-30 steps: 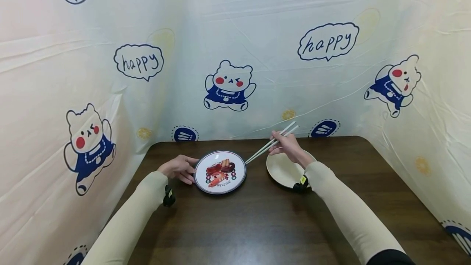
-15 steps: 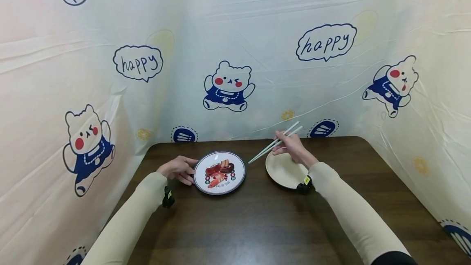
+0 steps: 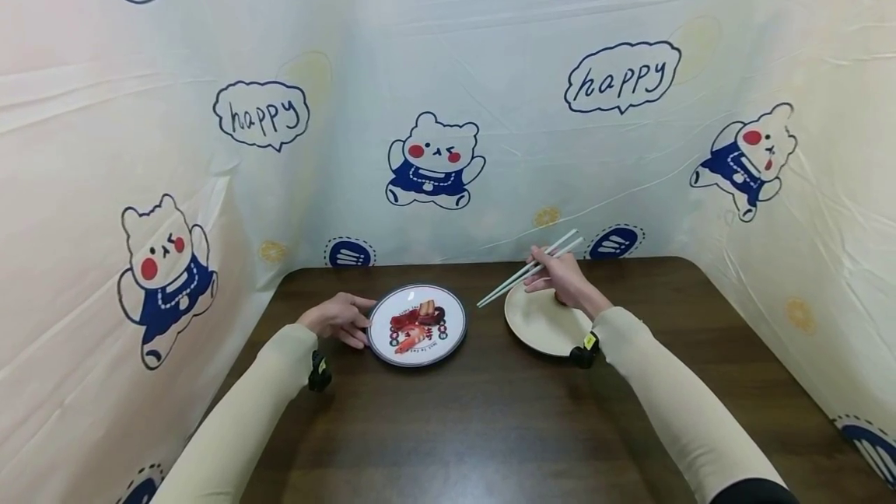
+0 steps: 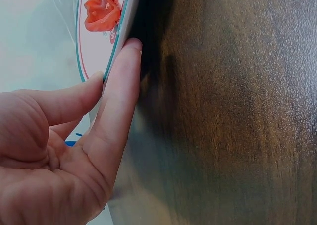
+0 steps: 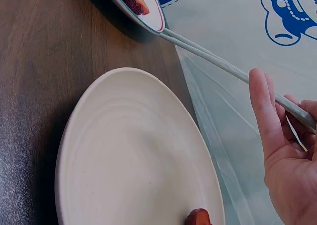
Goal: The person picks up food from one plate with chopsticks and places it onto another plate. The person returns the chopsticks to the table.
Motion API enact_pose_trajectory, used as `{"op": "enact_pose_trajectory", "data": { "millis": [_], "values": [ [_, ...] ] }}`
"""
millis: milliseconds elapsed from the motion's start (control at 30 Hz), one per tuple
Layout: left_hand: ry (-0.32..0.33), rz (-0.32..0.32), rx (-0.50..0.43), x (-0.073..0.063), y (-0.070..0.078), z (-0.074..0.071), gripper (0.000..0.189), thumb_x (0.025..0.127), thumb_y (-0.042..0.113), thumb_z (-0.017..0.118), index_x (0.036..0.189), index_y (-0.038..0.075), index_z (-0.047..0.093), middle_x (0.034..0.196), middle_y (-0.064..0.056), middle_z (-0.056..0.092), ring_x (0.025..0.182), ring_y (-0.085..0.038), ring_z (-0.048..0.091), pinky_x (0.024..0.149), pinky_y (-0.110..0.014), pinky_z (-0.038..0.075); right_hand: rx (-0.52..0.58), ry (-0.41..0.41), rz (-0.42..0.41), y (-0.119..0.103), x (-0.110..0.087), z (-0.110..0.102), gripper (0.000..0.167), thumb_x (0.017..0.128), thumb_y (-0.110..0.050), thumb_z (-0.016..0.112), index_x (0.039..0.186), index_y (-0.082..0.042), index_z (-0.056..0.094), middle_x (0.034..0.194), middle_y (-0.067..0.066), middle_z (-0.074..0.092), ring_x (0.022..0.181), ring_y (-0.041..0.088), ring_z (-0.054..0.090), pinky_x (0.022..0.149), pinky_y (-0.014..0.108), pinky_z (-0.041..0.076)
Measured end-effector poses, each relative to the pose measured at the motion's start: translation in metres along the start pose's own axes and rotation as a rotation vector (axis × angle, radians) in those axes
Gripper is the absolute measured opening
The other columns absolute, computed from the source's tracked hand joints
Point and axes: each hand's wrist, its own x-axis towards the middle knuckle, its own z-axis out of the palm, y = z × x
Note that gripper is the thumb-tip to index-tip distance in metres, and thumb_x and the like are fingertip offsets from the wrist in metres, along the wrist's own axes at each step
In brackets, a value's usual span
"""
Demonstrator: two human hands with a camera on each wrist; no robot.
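My left hand (image 3: 339, 319) holds the rim of a white plate with a dark blue edge (image 3: 451, 333). In the left wrist view the thumb lies on the rim, with a finger (image 4: 119, 93) along the underside. Several food pieces (image 3: 418, 325), one red and shrimp-like, lie on this plate. My right hand (image 3: 560, 278) holds a pair of pale chopsticks (image 3: 518, 274) over a cream plate (image 3: 535, 325), their tips pointing left into the gap between the plates. On the cream plate sits a reddish-brown food piece (image 5: 198, 217), mostly hidden by my hand in the head view.
Both plates are on a dark brown wooden table (image 3: 434, 442). Behind the table's far edge hangs a pale cloth (image 3: 525, 169) printed with bears and speech bubbles, and it also covers both sides.
My right hand and the chopsticks have shifted right, so the tips are farther from the blue-edged plate. The food piece on the cream plate has come into view beside my hand. My left hand stays put.
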Motion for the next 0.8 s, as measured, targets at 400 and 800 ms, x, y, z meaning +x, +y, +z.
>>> {"op": "enact_pose_trajectory", "data": {
  "millis": [400, 800],
  "values": [
    [-0.007, 0.004, 0.012, -0.002, 0.002, 0.000, 0.062, 0.104, 0.000, 0.062, 0.161, 0.000, 0.038, 0.104, -0.025, 0.070, 0.073, -0.027, 0.076, 0.077, -0.041, 0.066, -0.025, 0.026, -0.003, -0.003, -0.007, -0.016, 0.044, 0.112, -0.030, 0.054, 0.119, 0.014, 0.054, 0.088, 0.021, 0.070, 0.067, 0.021, 0.074, 0.065, 0.037, 0.067],
    [-0.008, 0.000, -0.008, -0.001, 0.000, -0.001, 0.061, 0.104, 0.001, 0.063, 0.161, 0.002, 0.040, 0.102, -0.024, 0.071, 0.074, -0.027, 0.076, 0.076, -0.041, 0.066, -0.033, 0.032, -0.035, -0.005, -0.012, -0.028, 0.050, 0.113, -0.028, 0.053, 0.124, 0.020, 0.049, 0.090, 0.021, 0.070, 0.067, 0.020, 0.074, 0.065, 0.036, 0.066]
  ]
}}
